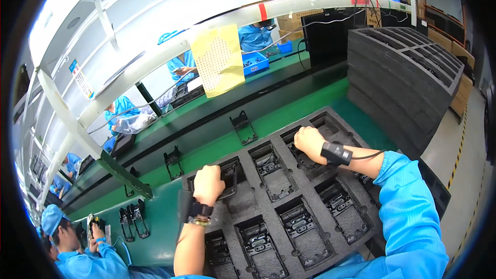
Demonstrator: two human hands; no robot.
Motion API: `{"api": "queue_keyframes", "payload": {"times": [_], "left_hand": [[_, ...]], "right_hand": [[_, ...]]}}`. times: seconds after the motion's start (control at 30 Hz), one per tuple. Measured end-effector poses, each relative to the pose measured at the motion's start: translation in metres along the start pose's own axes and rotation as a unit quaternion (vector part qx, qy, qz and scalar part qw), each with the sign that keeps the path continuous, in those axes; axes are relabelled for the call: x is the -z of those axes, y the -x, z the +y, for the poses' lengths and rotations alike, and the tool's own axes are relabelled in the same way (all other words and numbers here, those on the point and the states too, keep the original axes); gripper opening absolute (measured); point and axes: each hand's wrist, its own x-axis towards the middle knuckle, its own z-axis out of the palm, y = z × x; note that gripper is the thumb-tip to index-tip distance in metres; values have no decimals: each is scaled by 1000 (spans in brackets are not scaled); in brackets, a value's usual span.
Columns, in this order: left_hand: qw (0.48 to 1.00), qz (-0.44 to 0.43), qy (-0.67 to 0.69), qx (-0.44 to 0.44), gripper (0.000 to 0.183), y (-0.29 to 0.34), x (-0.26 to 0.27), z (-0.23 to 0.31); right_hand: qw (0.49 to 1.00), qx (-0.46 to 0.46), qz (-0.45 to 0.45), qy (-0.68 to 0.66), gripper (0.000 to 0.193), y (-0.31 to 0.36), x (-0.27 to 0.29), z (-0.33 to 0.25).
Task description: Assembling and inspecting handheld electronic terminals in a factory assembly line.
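A dark grey foam tray (289, 186) with two rows of moulded pockets lies on the green tabletop (217, 147), directly in front of the person. The left hand (208, 185) is curled in a closed grip over a black framed part (229, 175) that sits in the far-left pocket of the tray, with the knuckles up and the fingers hidden behind the part's near edge. A dark watch-like band (199, 210) circles that wrist. The right hand (309, 142) is clenched at the far rim of a pocket further right, and its fingers dip into the recess; what they hold, if anything, cannot be seen. A black sensor strap with a cable (336, 153) sits on the right wrist, above a bright blue sleeve (408, 212). Several near pockets hold black parts with metal frames (297, 225). A tall stack of the same foam trays (403, 77) stands to the right. Single black brackets (243, 126) stand upright along the dark conveyor strip beyond the tray. At the lower left, a co-worker in blue clothes and a cap (72, 253) bends over more brackets.
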Motion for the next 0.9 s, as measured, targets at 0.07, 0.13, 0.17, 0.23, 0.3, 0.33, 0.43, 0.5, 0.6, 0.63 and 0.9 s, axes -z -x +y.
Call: {"api": "queue_keyframes", "payload": {"times": [0.07, 0.13, 0.17, 0.23, 0.3, 0.33, 0.43, 0.5, 0.6, 0.63, 0.9], "left_hand": [[995, 22, 101, -6, 24, 3, 12, -13], [980, 102, 171, -23, 34, 5, 27, -20], [968, 152, 200, -18, 42, 7, 37, -20], [933, 218, 288, 17, 61, 9, 58, -7], [869, 202, 451, 26, 60, 2, 59, 5], [831, 191, 523, 6, 60, -6, 48, 5], [614, -26, 788, 30, 39, -24, 17, 26], [524, -85, 846, 50, 39, -27, -4, 41], [526, -95, 845, -12, 49, -20, -29, 47], [494, -121, 861, -4, 52, -20, -32, 47], [409, -148, 900, 21, 59, -22, -19, 46]], "right_hand": [[961, 18, 128, -245, 17, 9, 7, 27], [941, -84, 53, -324, 28, 13, 21, 45], [913, -108, 91, -382, 38, 13, 21, 54], [882, -131, 128, -435, 49, 13, 28, 66], [811, -157, 224, -517, 66, 8, 44, 70], [775, -136, 241, -568, 71, -2, 45, 67], [624, -159, 220, -733, 69, -29, 27, 42], [452, -108, 119, -877, 57, -48, 18, 20], [207, -49, -7, -977, 53, -52, 18, -11], [182, -39, -10, -982, 56, -49, 18, -20], [119, 0, -42, -992, 61, -53, 1, -31]]}}
